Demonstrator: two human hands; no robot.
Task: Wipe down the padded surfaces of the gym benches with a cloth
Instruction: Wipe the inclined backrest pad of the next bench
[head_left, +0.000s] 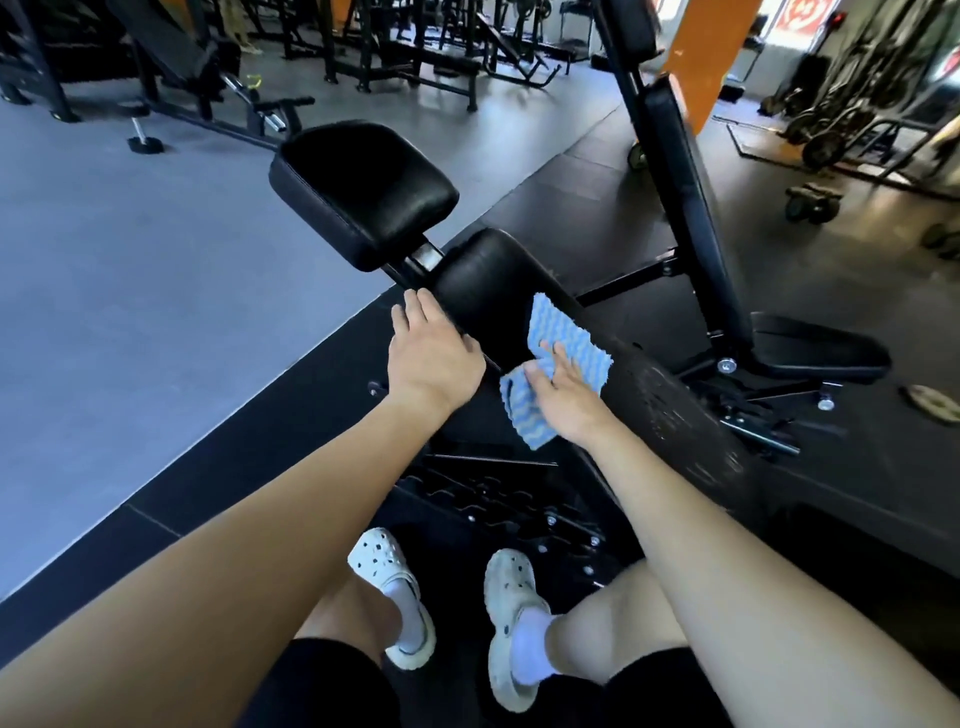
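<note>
A black padded bench runs from the centre toward the lower right, and its square seat pad stands apart at the upper left. A blue and white striped cloth lies on the long pad. My right hand presses flat on the cloth with its fingers straight. My left hand rests on the left edge of the long pad with its fingers laid along the side. The pad's lower right stretch looks scuffed and worn.
A second black incline bench stands upright to the right, its seat low beside my bench. Racks and machines fill the back. A dumbbell lies on the grey floor at the left. My feet in white clogs stand below.
</note>
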